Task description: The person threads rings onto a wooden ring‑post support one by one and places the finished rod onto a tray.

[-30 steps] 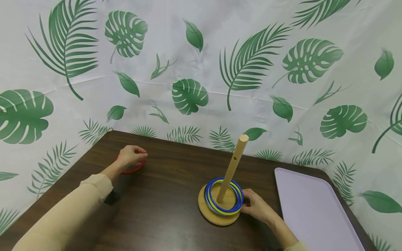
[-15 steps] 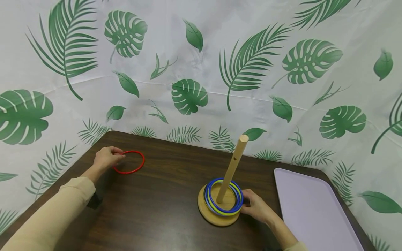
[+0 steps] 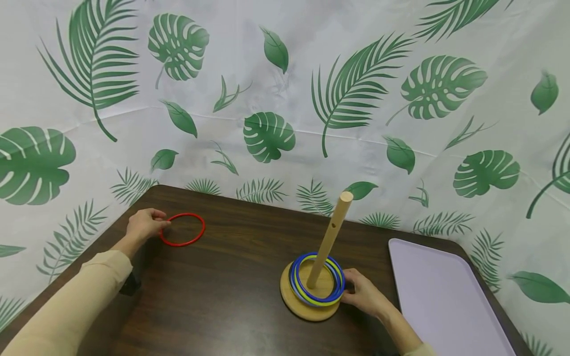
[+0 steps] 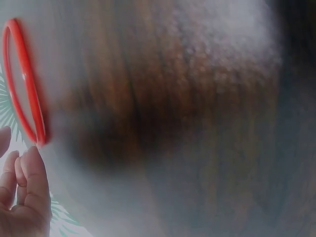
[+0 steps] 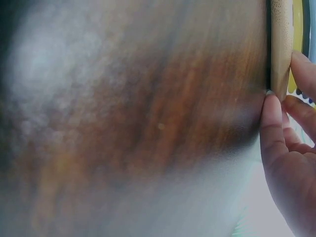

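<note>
A red ring (image 3: 182, 244) lies on the dark wooden table at the far left. My left hand (image 3: 144, 226) is at its left edge, the fingers loosely bent; in the left wrist view a fingertip (image 4: 32, 154) meets or nearly meets the ring's end, and no grip shows. To the right stands a ring toss stand with a round wooden base (image 3: 297, 310) and a slightly tilted-looking peg (image 3: 329, 240). Several rings (image 3: 342, 284), blue, yellow and darker ones, are stacked around the peg. My right hand (image 3: 366, 295) pinches the base's right edge between thumb and fingers.
A pale purple tray (image 3: 441, 291) lies on the table's right side. Behind the table (image 3: 222, 277) hangs a white cloth (image 3: 285, 183) with green leaf prints, close to the back edge.
My left hand has drawn back leftwards from above the red ring to its left edge, uncovering most of it. The ring stays in place. My right hand and the stand have not moved.
</note>
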### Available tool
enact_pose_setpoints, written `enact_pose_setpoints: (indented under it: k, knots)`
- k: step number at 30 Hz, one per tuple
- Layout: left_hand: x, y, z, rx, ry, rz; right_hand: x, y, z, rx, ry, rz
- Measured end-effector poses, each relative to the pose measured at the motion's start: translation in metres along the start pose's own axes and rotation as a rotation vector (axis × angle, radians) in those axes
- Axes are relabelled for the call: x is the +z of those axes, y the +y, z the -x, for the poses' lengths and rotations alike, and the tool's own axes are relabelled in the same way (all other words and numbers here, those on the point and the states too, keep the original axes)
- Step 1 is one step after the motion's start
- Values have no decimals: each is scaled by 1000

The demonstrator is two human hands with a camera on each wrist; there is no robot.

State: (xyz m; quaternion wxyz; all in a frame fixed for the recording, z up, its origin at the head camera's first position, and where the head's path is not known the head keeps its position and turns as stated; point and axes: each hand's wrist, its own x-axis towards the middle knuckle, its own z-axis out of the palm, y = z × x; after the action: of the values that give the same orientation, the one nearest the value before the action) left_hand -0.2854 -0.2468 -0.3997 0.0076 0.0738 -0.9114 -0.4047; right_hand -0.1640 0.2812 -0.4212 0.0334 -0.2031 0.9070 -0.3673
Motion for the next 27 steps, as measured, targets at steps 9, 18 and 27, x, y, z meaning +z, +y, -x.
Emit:
enact_pose_setpoints:
  k: [9, 18, 27]
  knots:
    - [0, -3, 1, -13, -25, -90, 0, -1, 0, 10, -14, -55]
    - [0, -2, 2, -13, -45, -161, 0, 0, 1, 6, -4, -32]
    - [2, -6, -5, -72, -68, -65, 1, 0, 1, 3, 7, -8]
